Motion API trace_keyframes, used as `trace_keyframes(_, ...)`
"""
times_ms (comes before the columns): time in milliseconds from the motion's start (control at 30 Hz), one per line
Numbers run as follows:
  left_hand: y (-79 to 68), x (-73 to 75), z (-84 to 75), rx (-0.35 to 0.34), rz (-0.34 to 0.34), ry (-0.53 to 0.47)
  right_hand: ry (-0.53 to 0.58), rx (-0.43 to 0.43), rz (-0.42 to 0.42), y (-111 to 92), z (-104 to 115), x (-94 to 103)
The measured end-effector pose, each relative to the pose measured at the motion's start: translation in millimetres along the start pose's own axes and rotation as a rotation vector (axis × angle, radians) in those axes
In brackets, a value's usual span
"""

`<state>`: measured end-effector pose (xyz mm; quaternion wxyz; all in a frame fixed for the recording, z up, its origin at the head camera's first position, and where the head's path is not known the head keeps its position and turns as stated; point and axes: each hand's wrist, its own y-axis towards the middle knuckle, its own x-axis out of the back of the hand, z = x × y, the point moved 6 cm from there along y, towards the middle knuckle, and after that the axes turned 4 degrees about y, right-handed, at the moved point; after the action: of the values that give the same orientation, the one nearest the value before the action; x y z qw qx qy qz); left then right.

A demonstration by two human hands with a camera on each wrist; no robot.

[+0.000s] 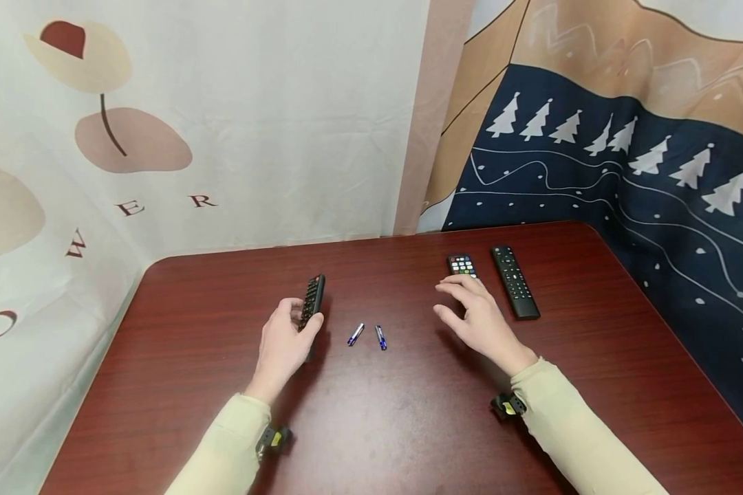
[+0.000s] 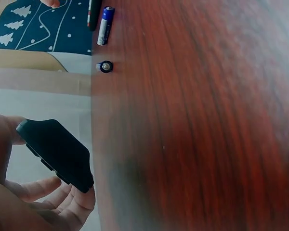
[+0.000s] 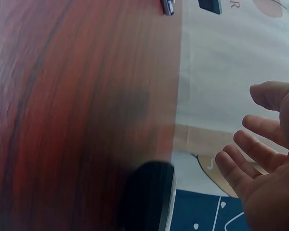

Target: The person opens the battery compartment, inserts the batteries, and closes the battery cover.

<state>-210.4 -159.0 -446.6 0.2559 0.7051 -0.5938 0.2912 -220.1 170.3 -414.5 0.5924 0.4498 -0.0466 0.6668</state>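
Well — remote [image 1: 313,297] gripped; cloth [image 1: 297,158] reads "OWER".

We find one black, many-buttoned remote [image 1: 312,298] tilted in the left hand [image 1: 285,346], apparently raised clear of the table [image 1: 402,419].

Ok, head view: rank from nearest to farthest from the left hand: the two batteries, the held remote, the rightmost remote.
1. Held remote: in the left hand.
2. Left battery: to the hand's right.
3. Right battery: just past the left battery.
4. Rightmost remote: on the right of the table.
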Motion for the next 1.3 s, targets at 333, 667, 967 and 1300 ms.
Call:
trace_keyframes(333, 2.3, 3.2, 4.2, 0.014, -0.001, 0.069, -0.057, -0.024, -0.051, -1, -17, 15.9)
trace_keyframes(667, 3.4, 3.9, 9.4, 0.017, -0.009, 0.161, -0.125, -0.07, -0.068, -4, -34, 30.4)
trace_keyframes(967, 5.2, 6.2, 15.8, -0.007, -0.029, 0.23, -0.144, -0.193, -0.022, -8, -50, 41.6)
trace_keyframes(1300, 9.7, 11.5, 20.8, 0.005, -0.024, 0.277, -0.172, -0.261, 0.002, -12, -67, 53.1)
